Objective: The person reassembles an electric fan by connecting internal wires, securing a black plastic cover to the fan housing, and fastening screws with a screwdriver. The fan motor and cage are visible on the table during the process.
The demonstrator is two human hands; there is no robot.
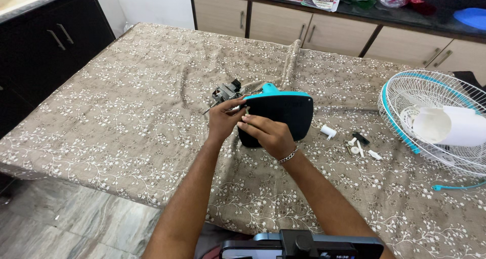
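1. My left hand (224,118) has its fingers pressed together, pinching at the left edge of the fan housing (281,116), right where the motor (226,92) sticks out.
2. My right hand (267,133) lies on the black face of the fan housing, fingers loosely curled; I cannot tell whether it grips anything.
3. The fan housing, black with a teal rim, rests near the middle of the bench (126,117), on a brown flowered cloth.
4. Small white parts (354,145) lie just right of it.
5. A white wire fan guard (435,117) with a teal ring sits well apart at the right edge.
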